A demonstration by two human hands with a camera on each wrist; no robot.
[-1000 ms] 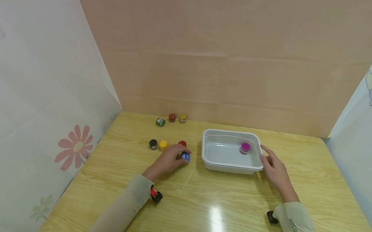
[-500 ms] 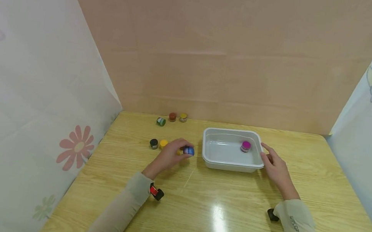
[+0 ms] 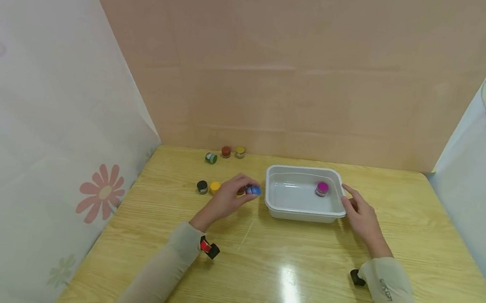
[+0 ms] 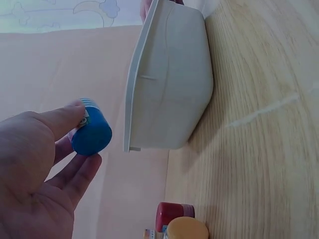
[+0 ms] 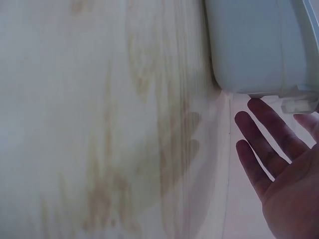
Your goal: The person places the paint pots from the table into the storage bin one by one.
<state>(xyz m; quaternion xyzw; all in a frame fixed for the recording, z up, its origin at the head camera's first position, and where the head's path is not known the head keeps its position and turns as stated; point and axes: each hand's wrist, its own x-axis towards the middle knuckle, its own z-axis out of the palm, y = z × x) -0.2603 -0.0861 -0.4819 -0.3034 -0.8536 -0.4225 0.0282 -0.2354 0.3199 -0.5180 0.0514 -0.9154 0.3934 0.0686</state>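
My left hand (image 3: 229, 195) pinches a small blue paint jar (image 3: 254, 190) between thumb and fingers, just left of the white plastic tray (image 3: 304, 212). Up close in the left wrist view, the jar's blue lid (image 4: 93, 134) tilts toward the camera, level with the tray's rim and clear of the table. A paint jar with a purple lid (image 3: 322, 187) stands inside the tray. At the tray's right end is my right hand (image 3: 364, 219), thumb and index finger at the rim. The right wrist view shows its fingers (image 5: 271, 149) spread and nearly straight, one fingertip beneath the rim.
Left of the tray stand a black-lidded jar (image 3: 202, 187) and a yellow-lidded jar (image 3: 214, 187). A red-lidded jar (image 4: 168, 214) shows beside the yellow one in the left wrist view. Farther back are a green jar (image 3: 211, 157) on its side, a brownish-red jar (image 3: 226, 151) and another yellow-lidded jar (image 3: 240, 152).
My left hand has raised the blue jar off the table and carried it rightward, close to the tray's left side. The right hand stays at the tray's right end.
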